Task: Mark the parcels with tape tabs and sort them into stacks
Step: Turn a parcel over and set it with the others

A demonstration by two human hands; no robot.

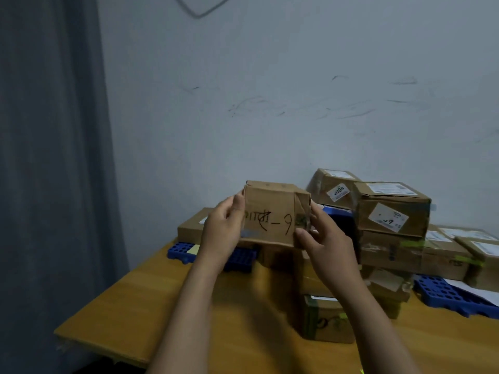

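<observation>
Up in the air, both hands, left hand [224, 230] and right hand [325, 245], grip the small brown cardboard parcel [272, 214] with black handwriting, above the yellow wooden table [151, 300]; bare tabletop near its left edge, stacked cardboard boxes [391, 225] crowd right, pale scuffed wall [270, 90] behind.

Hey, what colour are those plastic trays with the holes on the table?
The trays are blue; the head view, the only one, shows it clearly.
</observation>
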